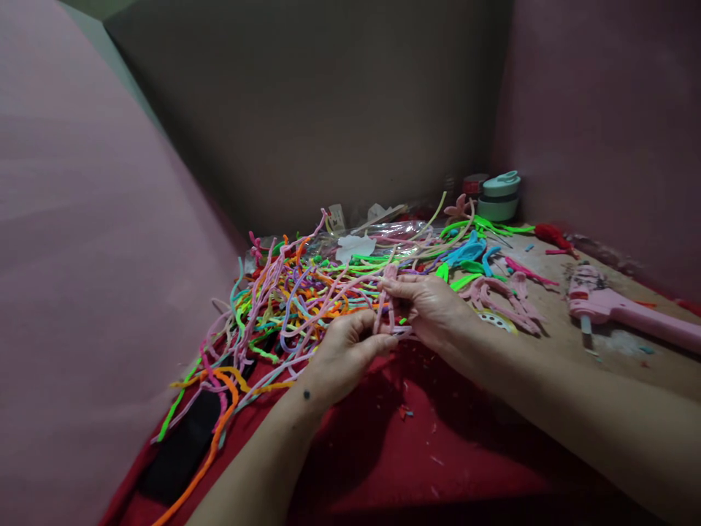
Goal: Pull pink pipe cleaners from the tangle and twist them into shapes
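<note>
Between my two hands is a pink pipe cleaner (385, 310), bent into a narrow loop that stands upright. My right hand (432, 303) pinches its top between thumb and fingers. Lower down, my left hand (350, 343) is closed on its bottom end, thumb and forefinger pressed together. Just behind the hands spreads a tangled heap of coloured pipe cleaners (307, 292) in pink, orange, green, purple and yellow. Bent pink pipe-cleaner pieces (501, 298) lie right of my right hand, near green and blue leaf-like shapes (465, 252).
At the right rests a pink glue gun (613, 305) on the tan board (558, 351). A mint-green lidded container (498, 197) stands at the back. Clear plastic packaging (405, 237) lies behind the heap. A black flat object (178, 449) sits on the red cloth (372, 453) at front left.
</note>
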The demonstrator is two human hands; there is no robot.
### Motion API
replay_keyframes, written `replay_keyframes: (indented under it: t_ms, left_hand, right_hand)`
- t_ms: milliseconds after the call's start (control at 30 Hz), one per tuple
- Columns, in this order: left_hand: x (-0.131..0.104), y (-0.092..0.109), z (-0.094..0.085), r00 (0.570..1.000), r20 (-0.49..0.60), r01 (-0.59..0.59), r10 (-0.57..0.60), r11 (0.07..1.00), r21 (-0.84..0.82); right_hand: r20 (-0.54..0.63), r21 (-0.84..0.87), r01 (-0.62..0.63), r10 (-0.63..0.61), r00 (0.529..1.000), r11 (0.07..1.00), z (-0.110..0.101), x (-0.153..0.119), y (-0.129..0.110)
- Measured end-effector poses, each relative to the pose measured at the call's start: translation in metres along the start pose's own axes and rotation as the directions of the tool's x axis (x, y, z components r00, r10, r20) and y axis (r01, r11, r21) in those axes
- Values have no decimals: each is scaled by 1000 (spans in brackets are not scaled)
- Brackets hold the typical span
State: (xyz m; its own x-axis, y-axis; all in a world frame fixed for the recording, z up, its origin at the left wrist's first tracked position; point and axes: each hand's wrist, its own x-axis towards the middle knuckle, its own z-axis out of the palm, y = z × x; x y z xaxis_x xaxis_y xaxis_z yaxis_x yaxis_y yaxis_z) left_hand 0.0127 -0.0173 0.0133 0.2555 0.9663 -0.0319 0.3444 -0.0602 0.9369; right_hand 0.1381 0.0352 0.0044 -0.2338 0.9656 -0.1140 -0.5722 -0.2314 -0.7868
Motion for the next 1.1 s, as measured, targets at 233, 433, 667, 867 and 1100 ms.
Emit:
replay_keyframes:
  t_ms: [233, 433, 667, 867, 1100]
  left_hand:
    - [-3, 6, -7, 996, 82, 33, -32, 999, -10]
    - [1, -5, -10, 900, -147, -338, 409, 871, 356]
    - [7, -20, -18, 686, 47, -559, 726, 485, 673]
    - [3, -11, -24, 722, 3, -617, 692, 641, 457]
    - [-8, -3, -30, 753, -205, -487, 625, 739, 465]
  right_hand:
    - [0, -28, 40, -40, 999, 999, -4, 4, -1]
    - [23, -7, -31, 31, 999, 999, -2, 3, 3]
    - [31, 16, -164, 164, 986, 986, 1, 0, -1]
    - [116, -10, -163, 163, 980, 987, -4, 3, 7]
    - [162, -118, -228, 245, 956, 966, -1, -3, 6]
